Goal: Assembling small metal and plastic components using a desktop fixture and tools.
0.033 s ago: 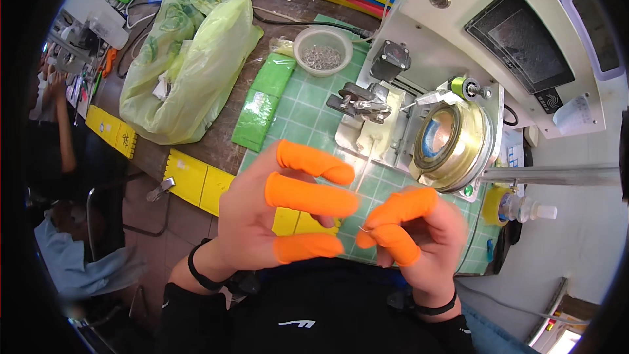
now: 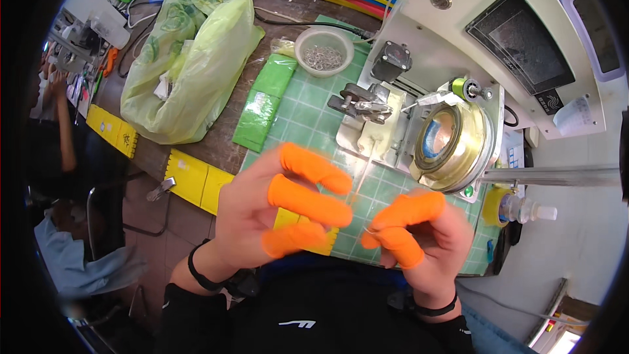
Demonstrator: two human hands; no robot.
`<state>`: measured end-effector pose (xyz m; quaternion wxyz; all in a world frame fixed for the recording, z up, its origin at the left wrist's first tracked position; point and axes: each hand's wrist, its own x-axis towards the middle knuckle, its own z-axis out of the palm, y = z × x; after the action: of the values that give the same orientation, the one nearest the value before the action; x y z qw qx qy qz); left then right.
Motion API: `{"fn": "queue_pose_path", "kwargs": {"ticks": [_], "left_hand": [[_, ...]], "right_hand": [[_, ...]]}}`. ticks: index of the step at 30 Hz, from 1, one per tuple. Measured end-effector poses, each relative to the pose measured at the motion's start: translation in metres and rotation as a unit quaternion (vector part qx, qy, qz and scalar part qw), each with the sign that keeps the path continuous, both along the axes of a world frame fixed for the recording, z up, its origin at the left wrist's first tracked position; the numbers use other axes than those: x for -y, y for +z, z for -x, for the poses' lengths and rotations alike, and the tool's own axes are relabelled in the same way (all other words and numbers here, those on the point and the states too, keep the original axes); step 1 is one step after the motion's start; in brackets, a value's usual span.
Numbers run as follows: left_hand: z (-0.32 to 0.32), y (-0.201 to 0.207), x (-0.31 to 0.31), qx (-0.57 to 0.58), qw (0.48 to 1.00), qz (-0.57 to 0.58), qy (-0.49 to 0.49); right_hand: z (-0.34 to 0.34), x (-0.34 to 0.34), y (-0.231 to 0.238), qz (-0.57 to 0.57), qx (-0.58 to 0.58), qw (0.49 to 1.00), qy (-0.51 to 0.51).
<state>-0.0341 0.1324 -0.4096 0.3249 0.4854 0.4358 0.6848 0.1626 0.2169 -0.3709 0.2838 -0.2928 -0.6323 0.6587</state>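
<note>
Orange finger cots cover the thumb and two fingers of my left hand (image 2: pixel 288 203), which hovers with those fingers spread and nothing between them. Facing it, my right hand (image 2: pixel 419 229) pinches a tiny, thin, curved silvery piece (image 2: pixel 369 230) between orange-covered thumb and forefinger. Most of that piece is hidden by the fingertips, so its kind cannot be made out. Beyond both hands, a pale thin strand (image 2: pixel 364 174) runs down from a cream block (image 2: pixel 377 141) on a machine (image 2: pixel 445 39) toward the gap between them.
A gridded green mat (image 2: pixel 304 115) lies under a white bowl (image 2: pixel 324 52) of small silvery pieces and a green packet (image 2: pixel 265 101). A yellowish plastic bag (image 2: pixel 187 72) stands at left. Clear line winds round a large spool (image 2: pixel 468 141) at right. Another person's arm (image 2: pixel 63 118) shows far left.
My left hand's fingers have drawn slightly back to the left, its thumb curling inward and blurred. My right hand has shifted a little to the right, still pinching the thin piece.
</note>
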Motion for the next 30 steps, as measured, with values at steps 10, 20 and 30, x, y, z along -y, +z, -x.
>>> {"fn": "queue_pose_path", "kwargs": {"ticks": [10, 20, 30], "left_hand": [[-0.004, -0.004, 0.019, 0.365, 0.902, 0.067, -0.223], [-0.004, -0.005, 0.024, 0.424, 0.829, 0.105, -0.35], [-0.024, 0.01, 0.015, 0.45, 0.856, 0.145, -0.207]], "right_hand": [[-0.016, 0.008, 0.007, -0.271, 0.024, 0.959, -0.083], [-0.026, 0.006, 0.003, -0.268, 0.005, 0.961, -0.067], [-0.023, 0.005, 0.0, -0.331, -0.005, 0.941, -0.065]]}}
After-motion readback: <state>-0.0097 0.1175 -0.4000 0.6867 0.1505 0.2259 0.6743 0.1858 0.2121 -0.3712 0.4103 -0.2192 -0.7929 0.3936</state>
